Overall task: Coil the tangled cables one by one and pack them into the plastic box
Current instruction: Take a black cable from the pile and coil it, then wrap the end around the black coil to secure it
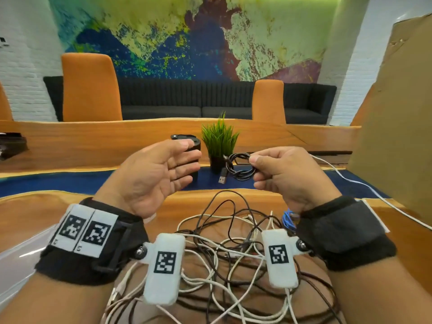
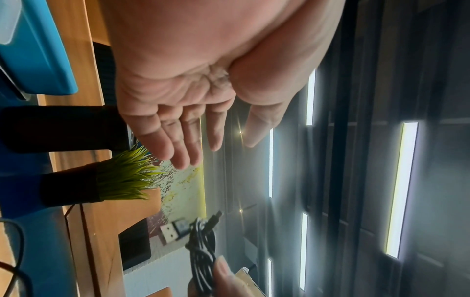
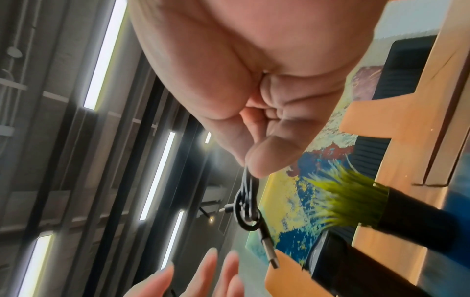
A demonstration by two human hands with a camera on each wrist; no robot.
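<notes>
My right hand [image 1: 258, 170] pinches a small coiled black cable [image 1: 240, 168] between thumb and forefinger, held in the air above the table; its USB plug [image 1: 223, 177] dangles below the coil. The same coil [image 3: 248, 209] hangs from my fingertips in the right wrist view, and the coil [image 2: 202, 251] shows low in the left wrist view. My left hand [image 1: 168, 164] hovers just left of the coil, palm up, fingers straight, holding nothing. A tangle of white and dark cables [image 1: 222, 253] lies on the wooden table [image 1: 35, 213] beneath my wrists. A clear plastic box edge [image 1: 21, 251] shows at the left.
A black tumbler [image 1: 190, 146] and a small potted green plant [image 1: 219, 146] stand behind my hands. A cardboard sheet [image 1: 397, 113] leans at the right. A white cable [image 1: 364, 185] runs along the table at the right. A blue lid [image 2: 38, 50] lies in the left wrist view.
</notes>
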